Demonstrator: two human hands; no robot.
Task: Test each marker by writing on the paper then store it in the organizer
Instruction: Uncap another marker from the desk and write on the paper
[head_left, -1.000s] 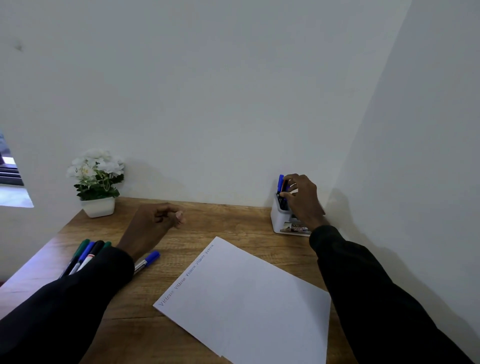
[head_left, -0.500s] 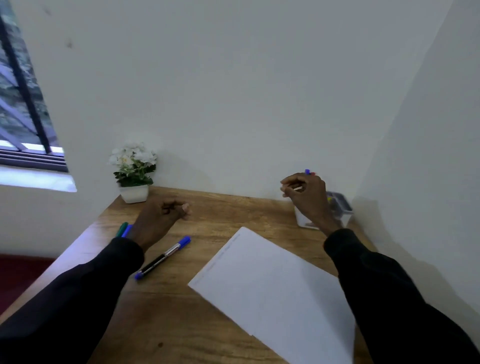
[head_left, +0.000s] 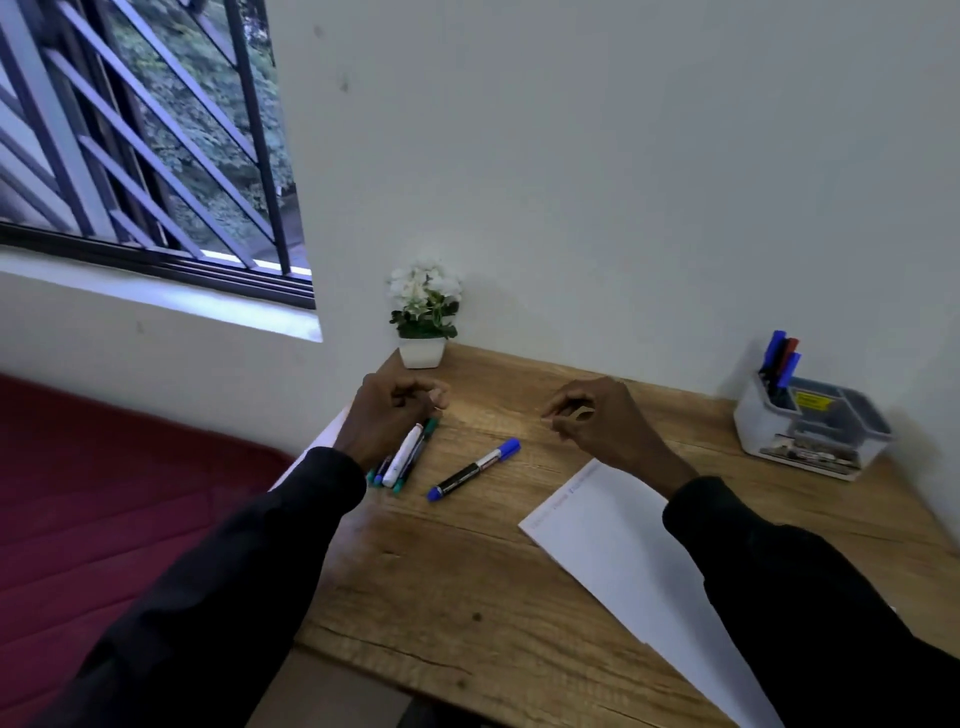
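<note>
Our right hand (head_left: 602, 421) has left the grey plastic organizer (head_left: 810, 421), where capped markers (head_left: 779, 358) stand upright; it hovers empty, fingers loosely curled. Our left hand (head_left: 387, 421), curled, rests over loose markers (head_left: 402, 462) on the wood-grain bench (head_left: 467, 571), beside smooth white paper (head_left: 623, 551).

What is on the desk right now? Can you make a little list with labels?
desk: wooden desk
paper: white sheet, faint writing along its top edge
loose marker: blue-capped marker, lying alone
marker bunch: markers beside the left hand
right hand: holding nothing
organizer: capped markers standing inside
plant: white flowers in pot
</note>
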